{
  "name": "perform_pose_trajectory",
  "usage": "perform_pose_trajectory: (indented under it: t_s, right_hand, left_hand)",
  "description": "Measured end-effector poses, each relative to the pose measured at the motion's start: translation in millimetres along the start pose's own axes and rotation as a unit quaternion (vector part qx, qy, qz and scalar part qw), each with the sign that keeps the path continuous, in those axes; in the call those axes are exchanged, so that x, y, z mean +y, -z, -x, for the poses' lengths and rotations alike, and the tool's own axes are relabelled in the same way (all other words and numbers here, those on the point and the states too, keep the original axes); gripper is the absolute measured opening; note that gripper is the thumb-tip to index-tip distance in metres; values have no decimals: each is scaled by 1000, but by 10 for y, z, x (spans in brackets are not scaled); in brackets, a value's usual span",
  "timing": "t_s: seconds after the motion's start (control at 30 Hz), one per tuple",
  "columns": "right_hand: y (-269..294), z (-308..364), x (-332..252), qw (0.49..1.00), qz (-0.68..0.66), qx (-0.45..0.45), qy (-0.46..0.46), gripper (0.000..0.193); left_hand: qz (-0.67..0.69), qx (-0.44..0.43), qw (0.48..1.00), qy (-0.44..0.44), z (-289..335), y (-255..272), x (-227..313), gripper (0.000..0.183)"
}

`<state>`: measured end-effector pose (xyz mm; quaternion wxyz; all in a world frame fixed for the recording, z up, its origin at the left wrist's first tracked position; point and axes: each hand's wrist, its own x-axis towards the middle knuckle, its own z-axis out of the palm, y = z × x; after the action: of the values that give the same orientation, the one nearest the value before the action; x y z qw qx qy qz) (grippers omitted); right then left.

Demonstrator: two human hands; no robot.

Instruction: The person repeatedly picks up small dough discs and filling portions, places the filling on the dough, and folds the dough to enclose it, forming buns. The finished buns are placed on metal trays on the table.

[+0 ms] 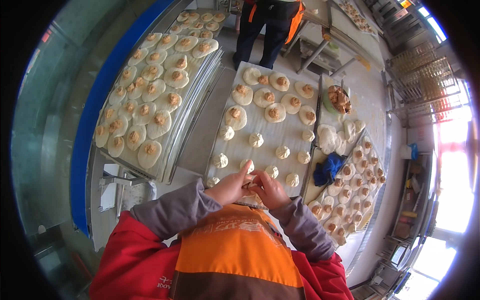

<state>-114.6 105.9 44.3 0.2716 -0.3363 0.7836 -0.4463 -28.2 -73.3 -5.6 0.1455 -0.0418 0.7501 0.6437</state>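
Observation:
Close to my body, at the near edge of the middle tray (275, 131), both hands meet over a filled dough bun (247, 185), mostly hidden by the fingers. My left hand (225, 188) cups it from the left, thumb pointing up. The fingers of my right hand (272, 192) are closed at the dough's edge, seemingly pinching it; a bit of brown filling shows between them. Several pleated, closed buns (256, 140) sit on the nearer part of this tray. Beyond them lie flat dough rounds (236, 117) topped with lumps of filling.
On the left, stacked trays carry more topped dough rounds (159, 118). To the right are a green bowl (326, 103) of filling, loose dough pieces (327, 138), a blue cloth (329, 168) and another tray of topped rounds (345, 194). A person (265, 30) stands beyond the middle tray.

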Motion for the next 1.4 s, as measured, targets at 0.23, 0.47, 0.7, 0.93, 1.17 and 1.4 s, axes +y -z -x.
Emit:
perform_pose_trajectory:
  t_s: [0.23,0.47,0.7,0.93,1.17,1.4]
  right_hand:
    - [59,22,32,985,120,10,126,19]
    - [60,2,-103,959,192,-43,205,22]
    - [40,24,-224,945,219,-76,230,18]
    - [-6,0,-55,991,99,-32,89,18]
    - [43,-22,-74,994,71,-35,80,18]
    - [3,-34,-70,980,113,-83,143,18]
  left_hand:
    - [319,-51,925,197,172,89,274,51]
    - [239,-139,942,189,190,86,131,38]
    - [39,-227,938,257,93,144,272,37]
    - [279,-106,937,182,132,107,168,39]
    - [205,-82,968,118,244,-27,78,41]
    - [293,-155,916,224,208,27,113,42]
